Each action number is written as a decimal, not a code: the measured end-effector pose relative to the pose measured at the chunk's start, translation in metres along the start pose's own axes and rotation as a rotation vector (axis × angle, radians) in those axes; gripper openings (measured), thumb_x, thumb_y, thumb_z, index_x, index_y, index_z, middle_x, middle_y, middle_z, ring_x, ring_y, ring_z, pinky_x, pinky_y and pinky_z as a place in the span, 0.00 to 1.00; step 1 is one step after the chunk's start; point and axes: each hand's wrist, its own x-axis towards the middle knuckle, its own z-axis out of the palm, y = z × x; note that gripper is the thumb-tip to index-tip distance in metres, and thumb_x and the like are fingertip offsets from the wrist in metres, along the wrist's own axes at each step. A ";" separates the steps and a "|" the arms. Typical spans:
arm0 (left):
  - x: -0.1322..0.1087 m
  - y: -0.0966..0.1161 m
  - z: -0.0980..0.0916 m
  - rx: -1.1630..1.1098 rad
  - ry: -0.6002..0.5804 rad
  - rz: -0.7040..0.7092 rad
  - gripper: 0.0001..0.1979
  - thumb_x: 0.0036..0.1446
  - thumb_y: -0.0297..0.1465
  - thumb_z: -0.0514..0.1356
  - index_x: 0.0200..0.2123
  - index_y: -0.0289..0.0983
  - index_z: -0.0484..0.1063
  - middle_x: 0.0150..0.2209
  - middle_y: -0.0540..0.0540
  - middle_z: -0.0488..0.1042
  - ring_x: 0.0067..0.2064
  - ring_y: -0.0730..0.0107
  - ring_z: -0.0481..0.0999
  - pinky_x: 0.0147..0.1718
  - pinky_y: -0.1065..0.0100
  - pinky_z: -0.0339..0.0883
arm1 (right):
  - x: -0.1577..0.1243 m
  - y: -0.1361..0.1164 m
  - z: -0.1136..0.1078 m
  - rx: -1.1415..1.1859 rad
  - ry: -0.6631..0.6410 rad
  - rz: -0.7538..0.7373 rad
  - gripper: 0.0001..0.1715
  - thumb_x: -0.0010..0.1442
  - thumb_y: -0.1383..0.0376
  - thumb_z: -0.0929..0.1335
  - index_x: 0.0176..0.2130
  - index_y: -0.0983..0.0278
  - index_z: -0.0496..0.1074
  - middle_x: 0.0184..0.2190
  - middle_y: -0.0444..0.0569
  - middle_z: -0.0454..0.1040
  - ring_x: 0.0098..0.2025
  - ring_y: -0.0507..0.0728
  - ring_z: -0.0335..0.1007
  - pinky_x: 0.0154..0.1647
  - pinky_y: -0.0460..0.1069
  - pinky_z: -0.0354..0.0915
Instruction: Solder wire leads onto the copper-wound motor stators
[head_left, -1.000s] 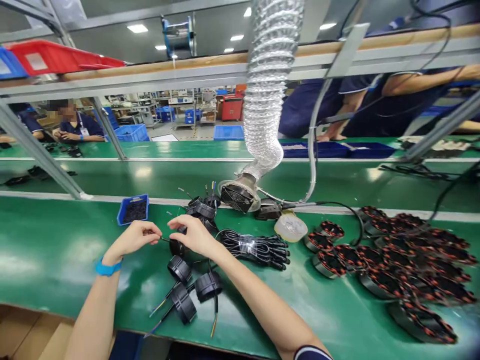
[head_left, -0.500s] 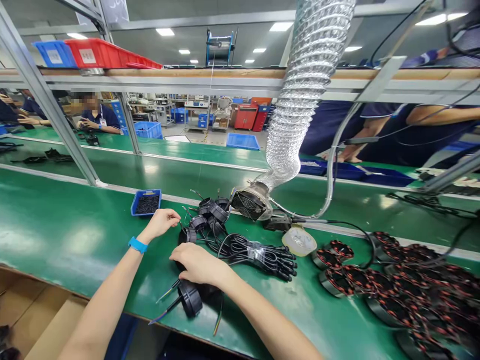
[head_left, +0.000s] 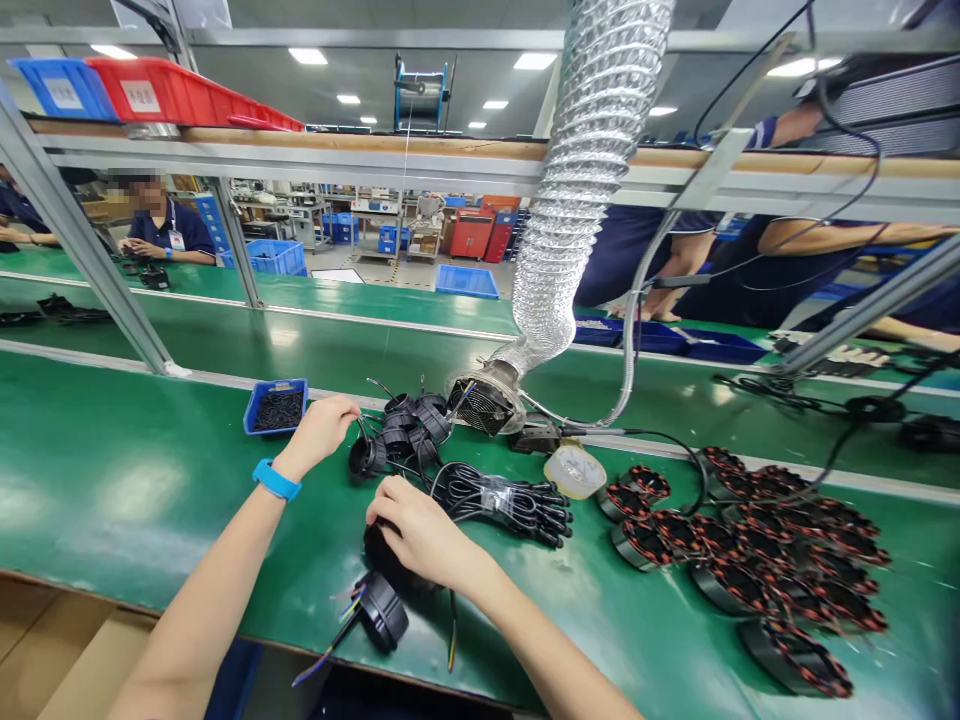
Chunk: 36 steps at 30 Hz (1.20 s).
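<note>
My left hand (head_left: 322, 435), with a blue band on its wrist, pinches a thin wire end beside a black round cap (head_left: 367, 455) at the near left of a cluster of similar caps (head_left: 405, 425). Curled over a dark round part (head_left: 382, 555) is my right hand (head_left: 416, 530), its fingers closed and covering much of that part. Just below lies another black cap (head_left: 384, 612) on its side, with coloured wire ends pointing left. A taped bundle of black cables (head_left: 502, 500) rests to the right of my right hand.
A blue bin (head_left: 275, 407) of small black pieces stands left of the caps. Behind them are a fan (head_left: 487, 400) on a silver duct (head_left: 555, 240) and a tape roll (head_left: 574, 470). Wound motor stators (head_left: 742, 560) cover the right side. Co-workers sit beyond the bench.
The view has shifted slightly, moving the scene left. My left hand has risen toward the wires of the clustered caps. My right hand has moved a little to the right.
</note>
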 end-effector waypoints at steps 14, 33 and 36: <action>-0.048 -0.018 -0.005 -0.206 0.053 -0.156 0.14 0.58 0.39 0.58 0.43 0.39 0.76 0.53 0.41 0.73 0.54 0.56 0.71 0.55 0.57 0.64 | -0.025 0.052 0.026 0.143 0.606 0.286 0.35 0.56 0.80 0.56 0.56 0.59 0.70 0.50 0.54 0.69 0.53 0.59 0.63 0.54 0.60 0.64; -0.021 -0.116 -0.005 0.371 -0.040 -0.557 0.11 0.56 0.33 0.61 0.39 0.37 0.80 0.44 0.36 0.77 0.45 0.54 0.76 0.43 0.63 0.67 | -0.014 -0.009 -0.003 -0.171 -0.105 -0.168 0.14 0.59 0.78 0.64 0.37 0.63 0.76 0.44 0.51 0.70 0.45 0.58 0.61 0.46 0.53 0.60; -0.022 -0.120 -0.005 0.343 -0.002 -0.549 0.09 0.57 0.33 0.60 0.36 0.37 0.79 0.43 0.37 0.78 0.44 0.55 0.76 0.44 0.64 0.67 | -0.010 -0.008 -0.006 -0.105 -0.158 -0.223 0.13 0.59 0.76 0.66 0.37 0.62 0.77 0.50 0.50 0.69 0.53 0.59 0.60 0.55 0.54 0.59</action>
